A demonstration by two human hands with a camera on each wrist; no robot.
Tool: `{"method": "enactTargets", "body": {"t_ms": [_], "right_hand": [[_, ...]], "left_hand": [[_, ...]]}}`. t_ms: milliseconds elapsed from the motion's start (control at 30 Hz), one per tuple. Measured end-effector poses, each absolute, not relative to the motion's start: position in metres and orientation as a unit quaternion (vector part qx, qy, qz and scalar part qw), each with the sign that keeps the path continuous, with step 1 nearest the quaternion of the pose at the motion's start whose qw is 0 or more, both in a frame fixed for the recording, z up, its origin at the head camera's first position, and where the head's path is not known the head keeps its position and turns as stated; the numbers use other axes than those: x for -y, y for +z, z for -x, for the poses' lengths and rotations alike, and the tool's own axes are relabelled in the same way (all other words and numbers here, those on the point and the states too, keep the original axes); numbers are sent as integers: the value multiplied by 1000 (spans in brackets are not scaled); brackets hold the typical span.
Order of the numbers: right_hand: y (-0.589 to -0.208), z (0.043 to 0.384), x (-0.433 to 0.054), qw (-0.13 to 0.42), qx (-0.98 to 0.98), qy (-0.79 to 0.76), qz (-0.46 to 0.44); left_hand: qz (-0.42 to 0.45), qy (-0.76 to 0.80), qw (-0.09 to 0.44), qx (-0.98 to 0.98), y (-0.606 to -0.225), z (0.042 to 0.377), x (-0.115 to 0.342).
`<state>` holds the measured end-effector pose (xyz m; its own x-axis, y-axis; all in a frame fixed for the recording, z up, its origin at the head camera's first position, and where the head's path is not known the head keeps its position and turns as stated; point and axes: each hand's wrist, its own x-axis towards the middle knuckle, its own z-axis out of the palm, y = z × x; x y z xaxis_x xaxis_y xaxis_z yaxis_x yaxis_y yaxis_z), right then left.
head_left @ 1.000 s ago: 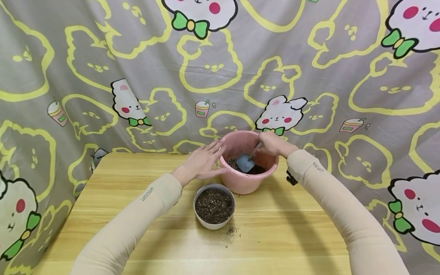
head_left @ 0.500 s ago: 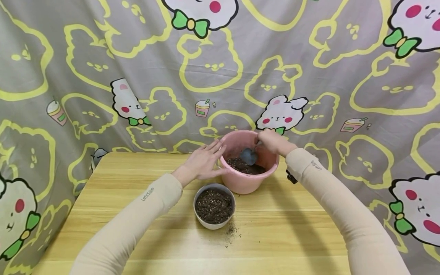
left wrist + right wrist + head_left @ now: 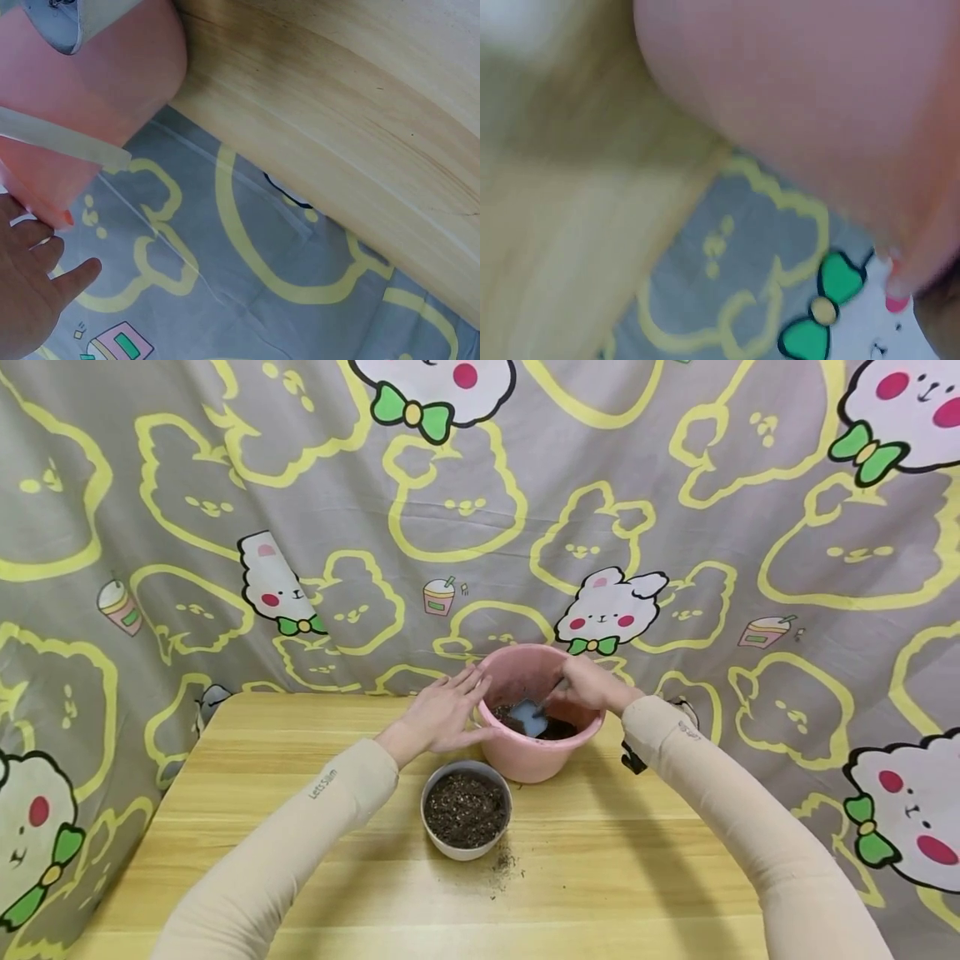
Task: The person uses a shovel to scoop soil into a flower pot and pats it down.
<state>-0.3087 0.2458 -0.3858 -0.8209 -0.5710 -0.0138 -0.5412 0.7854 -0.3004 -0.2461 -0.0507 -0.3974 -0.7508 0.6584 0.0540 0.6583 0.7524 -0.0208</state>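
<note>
A pink bucket (image 3: 525, 760) stands at the back of the table with dark potting soil (image 3: 558, 729) in its bottom. Inside it, my right hand (image 3: 590, 683) grips the handle of a small blue-grey trowel (image 3: 529, 718), whose blade dips into the soil. My left hand (image 3: 447, 706) rests against the bucket's left rim with fingers extended; the left wrist view shows those fingers (image 3: 37, 244) at the rim. In front of the bucket sits a whitish bowl-shaped pot (image 3: 459, 853), filled with soil close to its rim. The right wrist view is blurred and mostly shows the bucket's pink side (image 3: 795, 97).
Spilled soil crumbs (image 3: 504, 864) lie on the wooden table (image 3: 360, 877) by the pot's right front. A grey patterned curtain (image 3: 337, 510) hangs right behind the table's back edge. A small black object (image 3: 633, 758) shows under the right cuff.
The trowel blade rose a little off the soil half a second ago, tipping upright. Now it is back down in the soil, slightly farther left. My left hand stays put.
</note>
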Motion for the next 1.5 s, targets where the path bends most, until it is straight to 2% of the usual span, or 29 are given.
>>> {"method": "enactTargets", "body": {"t_ms": [100,267,1000,1500], "right_hand": [[-390,305,-243,55,-936,-178,300],[-394,300,-237,27,-937,-184,294],[-378,286,-245,89,-922,-319,200],[-373,279,-271,93,-915,-374,120]], "left_hand": [[351,2,31,936,-398,246,51],[352,3,34,936,-397,246,51],[346,0,29,938,-397,246,51],[343,-3,23,939,-396,247,51]]}}
